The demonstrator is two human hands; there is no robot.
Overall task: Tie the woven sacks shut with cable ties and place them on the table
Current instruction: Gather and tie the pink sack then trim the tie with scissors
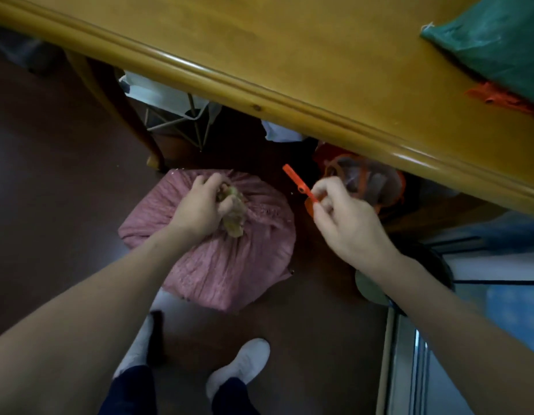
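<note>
1. The pink sack [218, 259] sits on the floor beside the table [289, 55]. The left hand [200, 205] curls tight round its bunched neck.
2. The right hand [346, 223] pinches an orange cable tie [295, 182], held just clear of the sack.
3. 1 green sack [499, 46] lies on the table.
4. A blurred bundle [367, 178] under the table edge is possibly another sack.

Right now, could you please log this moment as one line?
left hand: grips pink sack neck; right hand: pinches orange cable tie; sack: untied, on floor; green sack: on table
</note>
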